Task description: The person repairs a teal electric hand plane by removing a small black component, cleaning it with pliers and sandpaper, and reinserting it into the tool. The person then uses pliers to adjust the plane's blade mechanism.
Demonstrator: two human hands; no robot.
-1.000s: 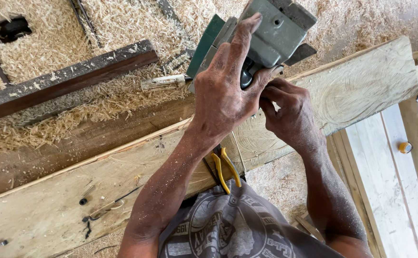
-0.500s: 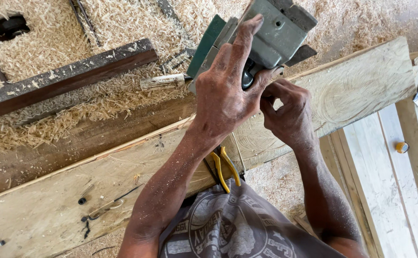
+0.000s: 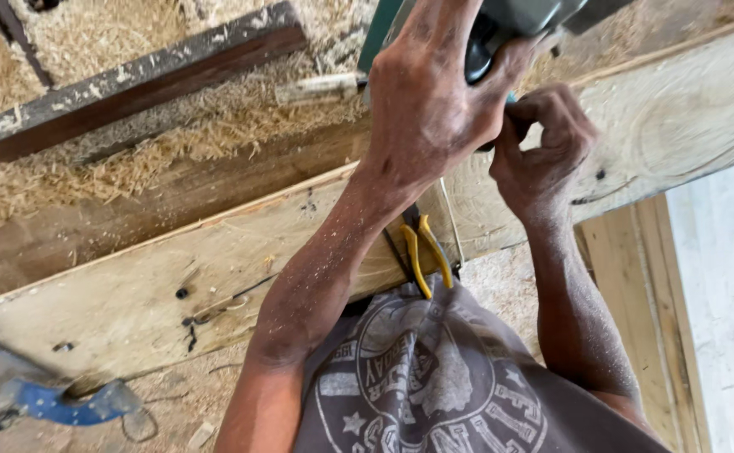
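Note:
My left hand [image 3: 430, 101] is wrapped over the black handle of a grey-green electric planer [image 3: 535, 13], which is cut off by the top edge of the view. Just below and to the right, my right hand [image 3: 547, 147] has its fingers curled and pinched against the underside of the tool. Both hands hover over a long pale wooden plank [image 3: 174, 268] that runs diagonally across the view. What the right fingers pinch is hidden.
Yellow-handled pliers [image 3: 425, 256] hang at my waist against the plank's near edge. A dark wooden beam [image 3: 132, 84] lies among wood shavings [image 3: 14, 50] at the upper left. A blue metal object [image 3: 56, 403] sits at the lower left; pale boards [image 3: 719, 294] lie to the right.
The view has drawn closer and dropped, so the planer now sits at the top edge. Both hands keep their hold on the tool. The blue object has come into view.

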